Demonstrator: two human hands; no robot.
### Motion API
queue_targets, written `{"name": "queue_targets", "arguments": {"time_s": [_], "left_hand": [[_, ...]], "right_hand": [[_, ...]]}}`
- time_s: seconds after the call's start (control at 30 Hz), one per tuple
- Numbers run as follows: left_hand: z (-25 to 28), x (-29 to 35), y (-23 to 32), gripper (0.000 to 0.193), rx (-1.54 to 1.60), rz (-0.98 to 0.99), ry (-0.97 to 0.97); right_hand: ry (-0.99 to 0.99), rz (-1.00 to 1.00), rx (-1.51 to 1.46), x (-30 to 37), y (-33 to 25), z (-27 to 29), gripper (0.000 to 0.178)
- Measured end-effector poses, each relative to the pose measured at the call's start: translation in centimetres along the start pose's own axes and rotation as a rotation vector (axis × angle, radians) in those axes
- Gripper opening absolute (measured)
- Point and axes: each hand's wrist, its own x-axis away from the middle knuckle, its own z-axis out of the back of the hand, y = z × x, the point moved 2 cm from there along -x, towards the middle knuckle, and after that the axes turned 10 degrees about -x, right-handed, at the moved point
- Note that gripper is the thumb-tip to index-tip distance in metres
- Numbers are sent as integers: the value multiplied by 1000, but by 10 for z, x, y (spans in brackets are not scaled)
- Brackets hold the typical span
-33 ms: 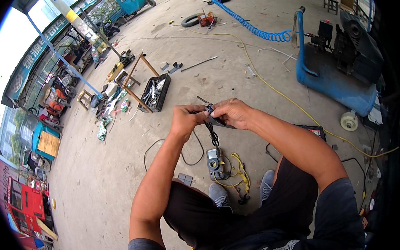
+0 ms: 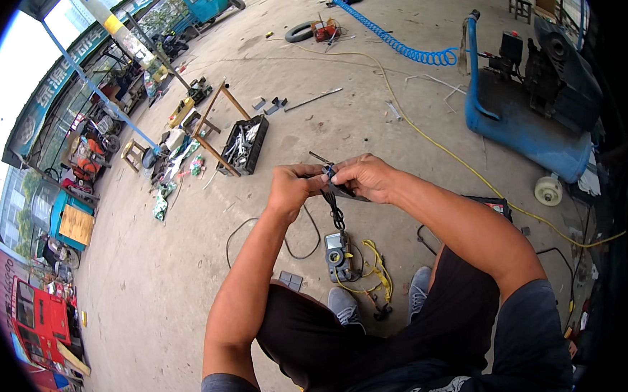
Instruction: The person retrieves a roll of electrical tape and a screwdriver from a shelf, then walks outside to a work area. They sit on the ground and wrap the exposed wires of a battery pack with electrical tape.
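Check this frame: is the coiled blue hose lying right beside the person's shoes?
No. The coiled blue hose lies far off across the concrete near the blue compressor, while the shoes sit by a grey meter.

compressor tank (image 2: pixel 526 130): blue
coiled hose (image 2: pixel 402 49): blue, upper centre
meter (image 2: pixel 339 256): grey
cable (image 2: pixel 432 142): yellow
tool tray (image 2: pixel 245 144): black
floor (image 2: pixel 150 286): grey concrete

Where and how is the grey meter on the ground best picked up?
Probably by the long sides of the grey meter, coming from above: it lies flat on the concrete between the feet, face up, with yellow leads bunched at its right, so the left side is freer.
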Motion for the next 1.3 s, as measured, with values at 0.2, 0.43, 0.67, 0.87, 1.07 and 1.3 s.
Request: {"name": "queue_targets", "arguments": {"time_s": [0.2, 0.43, 0.67, 0.87, 1.07, 1.3], "left_hand": [[4, 0, -3, 21, 110, 42, 15], [3, -4, -10, 18, 111, 0, 32], [3, -6, -10, 15, -96, -175, 14], [-2, -4, -7, 9, -281, -269, 66], [-4, -3, -6, 6, -308, -286, 18], [-8, -3, -8, 9, -372, -308, 41]], "right_hand": [[-15, 3, 19, 1, -1, -4, 14], [4, -18, 77, 3, -4, -4, 10], [37, -19, 147, -2, -7, -2, 11], [76, -98, 20, 5, -10, -9, 14], [120, -132, 4, 7, -11, -10, 18], [76, -163, 40, 13, -18, -9, 24]]}}
